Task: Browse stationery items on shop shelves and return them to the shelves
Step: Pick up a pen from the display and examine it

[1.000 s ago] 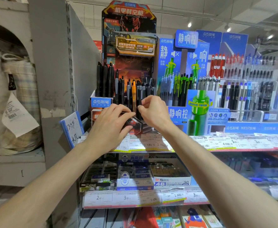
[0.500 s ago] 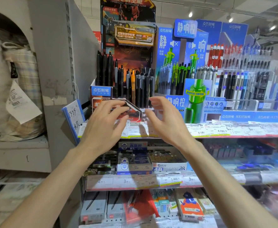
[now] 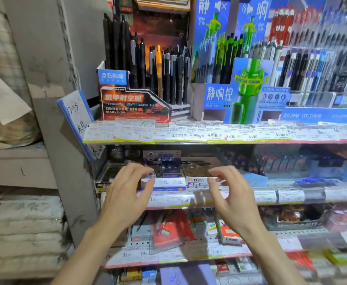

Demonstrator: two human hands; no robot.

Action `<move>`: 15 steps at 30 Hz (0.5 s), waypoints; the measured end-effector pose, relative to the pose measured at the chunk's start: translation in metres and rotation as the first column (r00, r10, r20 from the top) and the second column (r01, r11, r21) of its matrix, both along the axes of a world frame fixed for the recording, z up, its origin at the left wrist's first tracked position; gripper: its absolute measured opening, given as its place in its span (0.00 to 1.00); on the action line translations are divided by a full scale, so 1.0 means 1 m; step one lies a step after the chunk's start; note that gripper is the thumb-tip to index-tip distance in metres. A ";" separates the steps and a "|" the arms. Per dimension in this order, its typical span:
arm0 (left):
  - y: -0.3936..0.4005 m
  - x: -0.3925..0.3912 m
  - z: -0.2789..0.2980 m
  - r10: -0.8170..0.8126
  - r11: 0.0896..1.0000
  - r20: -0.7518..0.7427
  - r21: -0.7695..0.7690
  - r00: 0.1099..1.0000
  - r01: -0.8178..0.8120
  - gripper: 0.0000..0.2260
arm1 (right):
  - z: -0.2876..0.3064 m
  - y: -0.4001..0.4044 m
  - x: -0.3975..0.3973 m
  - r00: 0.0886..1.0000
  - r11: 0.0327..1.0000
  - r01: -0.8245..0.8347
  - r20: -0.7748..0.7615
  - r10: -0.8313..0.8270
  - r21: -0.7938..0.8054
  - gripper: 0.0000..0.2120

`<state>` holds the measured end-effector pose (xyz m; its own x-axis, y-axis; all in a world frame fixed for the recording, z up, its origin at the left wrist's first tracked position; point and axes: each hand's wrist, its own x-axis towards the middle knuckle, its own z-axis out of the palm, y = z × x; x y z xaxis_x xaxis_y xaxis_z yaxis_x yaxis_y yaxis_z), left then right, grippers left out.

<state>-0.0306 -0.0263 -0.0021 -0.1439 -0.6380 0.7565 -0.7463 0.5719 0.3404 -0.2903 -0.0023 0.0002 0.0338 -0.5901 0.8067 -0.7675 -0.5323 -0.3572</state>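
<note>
A red-and-black pen display stand full of dark pens sits on the upper shelf. Below it, on the second shelf, stand small boxes of stationery, among them a white box marked 4B. My left hand and my right hand hover in front of these boxes, fingers loosely curled. Neither hand holds anything, and neither touches the boxes as far as the blur allows.
A blue-and-green pen display and racks of more pens fill the upper shelf to the right. A grey shelf upright with a handwritten sign stands left. Folded textiles lie beyond it. Lower shelves hold packets.
Both hands have let go of the red display stand on the upper shelf and dropped to the second shelf. The view has moved closer and tilted downward.
</note>
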 end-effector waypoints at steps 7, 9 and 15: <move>-0.036 -0.002 -0.011 0.189 0.939 0.179 0.254 0.966 -0.231 0.16 | -0.020 -0.045 -0.003 0.982 0.973 0.147 -0.147 -0.122 0.176 0.05; -0.045 -0.003 -0.009 0.232 0.911 0.243 0.285 0.942 -0.298 0.18 | -0.013 -0.056 0.005 0.962 0.949 0.220 -0.213 -0.172 0.225 0.08; -0.050 -0.006 -0.010 0.289 0.915 0.258 0.208 0.922 -0.345 0.19 | 0.019 -0.088 0.026 0.936 0.919 0.238 -0.326 -0.131 0.314 0.15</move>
<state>-0.0368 -0.0763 -0.0118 -0.0459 -0.8380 0.5437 -0.9454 0.2123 0.2473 -0.2646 -0.0904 0.0194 0.1000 -0.8467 0.5226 -0.9375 -0.2562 -0.2357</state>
